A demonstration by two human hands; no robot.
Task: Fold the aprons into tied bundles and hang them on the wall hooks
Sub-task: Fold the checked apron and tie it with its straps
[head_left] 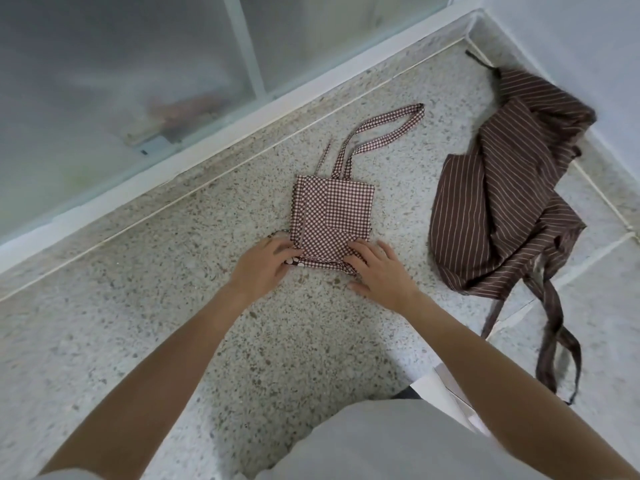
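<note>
A brown-and-white checked apron (334, 213) lies folded into a small rectangle on the speckled floor, its neck loop (388, 128) and a thin strap stretched out beyond it. My left hand (263, 268) grips its near left corner, where a dotted patch shows. My right hand (379, 271) holds the near right corner, fingers over the fabric edge. A brown striped apron (502, 202) lies crumpled to the right, its ties (554, 337) trailing toward me.
The terrazzo floor (207, 289) meets a frosted glass door (121, 81) with a white frame at the far left. A white wall (588, 46) closes the far right corner. A white paper (446, 393) lies by my knee.
</note>
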